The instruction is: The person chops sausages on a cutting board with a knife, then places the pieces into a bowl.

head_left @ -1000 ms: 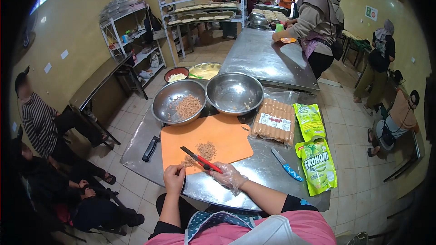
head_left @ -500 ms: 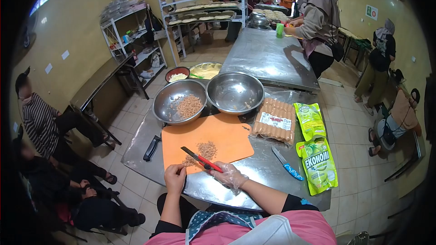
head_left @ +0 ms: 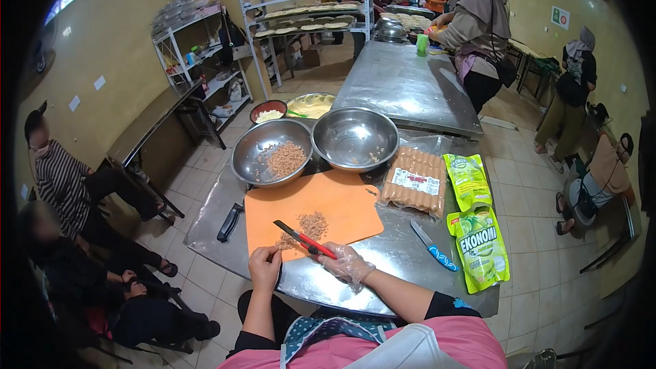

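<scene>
Little has moved since the earlier frames: your hands and the knife sit where they were, the view has drifted slightly, and the person at the far table has turned further toward its far end.

Your right hand (head_left: 346, 264), in a clear glove, is closed around the red handle of the knife (head_left: 304, 239). Its dark blade points away from you and to the left, across the near edge of the orange cutting board (head_left: 342, 201). Your left hand (head_left: 264, 266) is bare, loosely curled at the board's near left corner, fingertips at a small heap of chopped bits; whether it pinches any of them cannot be told.

The main pile of chopped sausage (head_left: 313, 223) lies on the board just beyond the blade.

Left of the board, a black-handled knife (head_left: 229, 223) lies on the steel table (head_left: 383, 260). Beyond the board stand two steel bowls, touching: the left bowl (head_left: 272, 152) holds chopped pieces, the right bowl (head_left: 354, 139) only a few scraps. Right of the board lies a sealed pack of sausages (head_left: 412, 182), and further right two green pouches (head_left: 478, 242). A blue-handled knife (head_left: 433, 246) lies between the board and the nearer pouch.

Beyond the bowls stands a second steel table with the person (head_left: 475, 34) at it.
</scene>
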A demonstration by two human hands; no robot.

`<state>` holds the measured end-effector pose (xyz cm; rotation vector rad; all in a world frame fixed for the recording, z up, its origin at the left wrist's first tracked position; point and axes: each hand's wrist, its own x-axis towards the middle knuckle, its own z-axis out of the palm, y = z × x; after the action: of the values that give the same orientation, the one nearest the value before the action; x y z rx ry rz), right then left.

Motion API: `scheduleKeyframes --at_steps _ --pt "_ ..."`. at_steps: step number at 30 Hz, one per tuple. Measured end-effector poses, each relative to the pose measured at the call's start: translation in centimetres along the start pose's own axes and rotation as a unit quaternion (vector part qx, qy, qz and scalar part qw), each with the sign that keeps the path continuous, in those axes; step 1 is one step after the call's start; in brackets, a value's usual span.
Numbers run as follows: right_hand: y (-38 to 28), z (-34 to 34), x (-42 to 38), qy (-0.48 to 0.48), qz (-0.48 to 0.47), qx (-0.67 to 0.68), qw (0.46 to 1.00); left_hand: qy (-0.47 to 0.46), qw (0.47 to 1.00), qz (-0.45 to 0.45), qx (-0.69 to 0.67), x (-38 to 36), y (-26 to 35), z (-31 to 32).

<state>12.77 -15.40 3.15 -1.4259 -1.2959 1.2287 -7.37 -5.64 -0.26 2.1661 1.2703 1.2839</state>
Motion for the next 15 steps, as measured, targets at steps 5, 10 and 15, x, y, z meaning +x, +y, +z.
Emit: scheduleKeyframes --at_steps 5,10,15 --pt "1.8 0.5 0.8 0.024 -0.013 -0.004 1.0 -0.002 1.0 -0.006 -0.003 0.0 -0.1 0.0" --pt "1.7 0.4 0.7 0.02 -0.015 -0.002 1.0 -0.006 1.0 -0.014 -0.005 0.0 0.1 -0.1" --pt "1.9 0.5 0.7 0.027 -0.034 -0.003 0.999 -0.006 1.0 -0.02 -0.017 0.0 -0.1 0.1"
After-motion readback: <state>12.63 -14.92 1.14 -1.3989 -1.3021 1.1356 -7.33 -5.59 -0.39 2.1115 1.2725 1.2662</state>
